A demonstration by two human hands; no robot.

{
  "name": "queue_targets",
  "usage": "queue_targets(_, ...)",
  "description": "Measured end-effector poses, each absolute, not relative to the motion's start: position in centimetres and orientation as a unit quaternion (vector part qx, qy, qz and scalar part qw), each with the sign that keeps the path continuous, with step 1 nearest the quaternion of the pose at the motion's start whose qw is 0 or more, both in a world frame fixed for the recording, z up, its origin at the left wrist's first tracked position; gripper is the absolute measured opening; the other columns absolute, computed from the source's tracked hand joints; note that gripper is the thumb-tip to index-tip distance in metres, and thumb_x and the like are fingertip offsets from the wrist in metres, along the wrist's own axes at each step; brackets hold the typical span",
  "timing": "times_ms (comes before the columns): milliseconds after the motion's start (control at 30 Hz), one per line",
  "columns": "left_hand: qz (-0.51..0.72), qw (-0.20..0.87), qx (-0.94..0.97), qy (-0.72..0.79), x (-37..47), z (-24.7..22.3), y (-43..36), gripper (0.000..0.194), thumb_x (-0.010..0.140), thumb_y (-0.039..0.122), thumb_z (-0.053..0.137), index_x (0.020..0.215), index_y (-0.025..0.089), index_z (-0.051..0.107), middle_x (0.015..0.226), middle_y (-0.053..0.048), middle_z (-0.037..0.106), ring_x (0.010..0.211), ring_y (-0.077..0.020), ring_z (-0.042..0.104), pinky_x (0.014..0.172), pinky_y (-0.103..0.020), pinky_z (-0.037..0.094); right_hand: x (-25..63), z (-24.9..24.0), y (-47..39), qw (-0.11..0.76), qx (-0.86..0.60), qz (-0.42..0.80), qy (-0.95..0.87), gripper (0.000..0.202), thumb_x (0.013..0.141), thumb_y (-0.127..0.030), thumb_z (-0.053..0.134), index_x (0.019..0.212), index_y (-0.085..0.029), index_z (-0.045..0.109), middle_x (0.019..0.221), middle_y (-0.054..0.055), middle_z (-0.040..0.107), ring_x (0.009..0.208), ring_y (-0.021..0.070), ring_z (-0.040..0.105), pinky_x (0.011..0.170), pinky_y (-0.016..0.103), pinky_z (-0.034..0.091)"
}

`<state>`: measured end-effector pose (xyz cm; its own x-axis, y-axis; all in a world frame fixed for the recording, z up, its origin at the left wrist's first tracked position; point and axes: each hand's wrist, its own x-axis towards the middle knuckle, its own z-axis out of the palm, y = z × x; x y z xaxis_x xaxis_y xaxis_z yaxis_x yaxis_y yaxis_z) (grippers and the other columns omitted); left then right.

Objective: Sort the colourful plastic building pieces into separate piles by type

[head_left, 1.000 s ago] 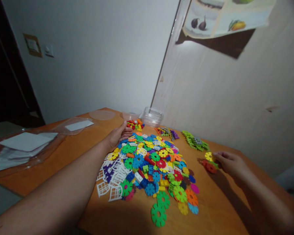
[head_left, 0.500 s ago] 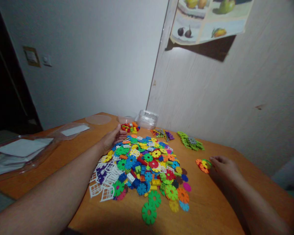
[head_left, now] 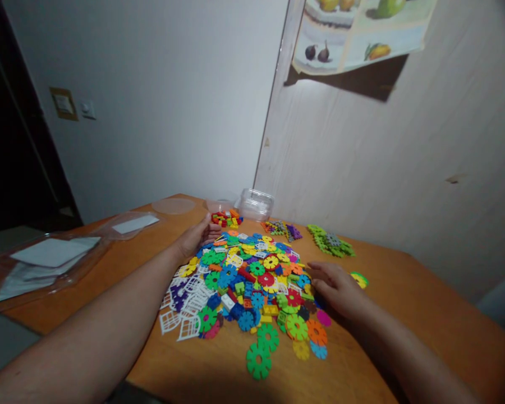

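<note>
Left hand (head_left: 196,238), loosely curled, lay against the far left of the pile (head_left: 257,268); could not tell if it gripped anything. Right hand (head_left: 334,287) was at the pile's right edge, fingers parted, touch unclear. Discs (head_left: 359,280) sat just right of it; small bricks (head_left: 227,219) beyond the left hand, clear box (head_left: 256,205) behind.

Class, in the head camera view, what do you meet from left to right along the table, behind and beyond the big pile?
White papers, white slip, flat clear disc, clear tub, clear box, small multicoloured cluster, green cluster, yellow and green discs.
</note>
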<state>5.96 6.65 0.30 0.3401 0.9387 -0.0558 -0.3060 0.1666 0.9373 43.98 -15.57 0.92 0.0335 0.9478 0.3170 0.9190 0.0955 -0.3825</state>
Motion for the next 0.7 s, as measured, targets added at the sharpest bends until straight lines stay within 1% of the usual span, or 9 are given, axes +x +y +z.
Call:
queue_targets(100, 0.446, 0.671, 0.468, 0.362, 6.0, 0.2, 6.8, 0.065, 0.082, 0.074, 0.063, 0.094, 0.011, 0.072, 0.096, -0.016, 0.074, 0.082, -0.0204, 0.071, 0.073, -0.029, 0.058, 44.0, 1.1, -15.6, 0.233, -0.673, 0.020, -0.702, 0.046, 0.089, -0.036, 0.055, 0.129, -0.018, 0.070, 0.131, 0.012, 0.070, 0.122, 0.0302, 0.061, 0.107, 0.046, 0.046)
queue_targets(200, 0.450, 0.666, 0.468, 0.366, 6.1, 0.3, 6.7, 0.065, 0.081, 0.075, 0.063, 0.094, 0.011, 0.072, 0.095, -0.015, 0.075, 0.080, -0.0205, 0.071, 0.072, -0.029, 0.057, 43.3, 1.1, -15.3, 0.229, -0.658, 0.001, -0.717, 0.047, 0.091, -0.041, 0.055, 0.130, -0.019, 0.069, 0.131, 0.013, 0.069, 0.122, 0.0307, 0.061, 0.107, 0.047, 0.046)
queue_targets(300, 0.450, 0.667, 0.467, 0.367, 6.1, 0.5, 6.3, 0.066, 0.081, 0.076, 0.062, 0.093, 0.012, 0.072, 0.094, -0.015, 0.075, 0.082, -0.0217, 0.072, 0.072, -0.030, 0.057, 42.4, 0.7, -14.7, 0.214, -0.637, 0.000, -0.741, 0.051, 0.092, -0.044, 0.055, 0.137, -0.021, 0.065, 0.138, 0.013, 0.065, 0.129, 0.0317, 0.057, 0.110, 0.049, 0.042)
queue_targets(367, 0.451, 0.665, 0.468, 0.369, 6.1, 0.6, 6.2, 0.066, 0.081, 0.076, 0.062, 0.092, 0.012, 0.072, 0.093, -0.015, 0.075, 0.082, -0.0214, 0.072, 0.073, -0.029, 0.057, 41.9, 0.5, -14.3, 0.202, -0.637, 0.001, -0.744, 0.053, 0.092, -0.043, 0.055, 0.140, -0.022, 0.063, 0.142, 0.012, 0.063, 0.134, 0.0327, 0.053, 0.111, 0.050, 0.041)
queue_targets(433, 0.454, 0.657, 0.471, 0.373, 6.1, 0.6, 6.2, 0.067, 0.082, 0.077, 0.060, 0.091, 0.012, 0.072, 0.091, -0.014, 0.075, 0.080, -0.0204, 0.071, 0.072, -0.028, 0.056, 41.7, 0.4, -14.1, 0.198, -0.636, 0.003, -0.746, 0.047, 0.093, -0.039, 0.054, 0.136, -0.023, 0.066, 0.136, 0.012, 0.067, 0.128, 0.0318, 0.057, 0.108, 0.049, 0.044)
queue_targets(500, 0.454, 0.652, 0.476, 0.377, 6.1, 0.6, 6.2, 0.067, 0.082, 0.077, 0.059, 0.091, 0.012, 0.073, 0.091, -0.014, 0.075, 0.080, -0.0201, 0.071, 0.072, -0.027, 0.056, 41.8, 0.5, -14.0, 0.209, -0.629, 0.004, -0.749, 0.040, 0.093, -0.035, 0.053, 0.126, -0.022, 0.072, 0.124, 0.010, 0.072, 0.117, 0.0291, 0.063, 0.103, 0.045, 0.047)
queue_targets(567, 0.452, 0.649, 0.479, 0.380, 6.1, 0.5, 6.3, 0.067, 0.083, 0.077, 0.058, 0.092, 0.012, 0.073, 0.092, -0.014, 0.075, 0.081, -0.0204, 0.071, 0.073, -0.028, 0.056, 41.9, 0.6, -14.0, 0.228, -0.618, 0.005, -0.752, 0.036, 0.094, -0.033, 0.051, 0.119, -0.022, 0.075, 0.115, 0.009, 0.075, 0.110, 0.0272, 0.066, 0.098, 0.042, 0.049)
queue_targets(700, 0.448, 0.653, 0.479, 0.379, 6.0, 0.5, 6.4, 0.069, 0.085, 0.077, 0.054, 0.091, 0.012, 0.073, 0.095, -0.015, 0.075, 0.083, -0.0207, 0.071, 0.075, -0.029, 0.057, 42.3, 1.1, -14.3, 0.291, -0.625, 0.006, -0.725, 0.035, 0.095, -0.040, 0.051, 0.110, -0.024, 0.078, 0.107, 0.007, 0.077, 0.103, 0.0262, 0.068, 0.092, 0.039, 0.051)
